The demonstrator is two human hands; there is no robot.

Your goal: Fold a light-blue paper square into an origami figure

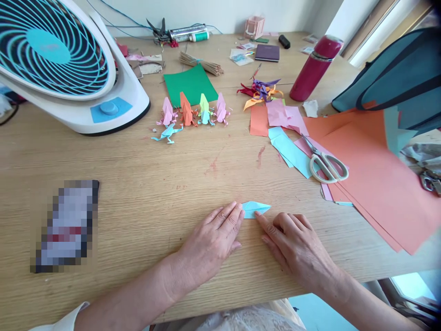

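Observation:
A small folded piece of light blue paper lies on the table in front of me, its pointed tip facing right. Flat on its left end rests my left hand, fingers stretched and close together, hiding that part of the paper. My right hand touches the lower edge with its extended index finger; the thumb is apart and the other fingers are curled loosely.
Folded paper figures stand in a row by a green sheet. Scissors lie on coloured paper strips beside large orange sheets. A white fan, a pixelated object, a red bottle and a teal bag surround them.

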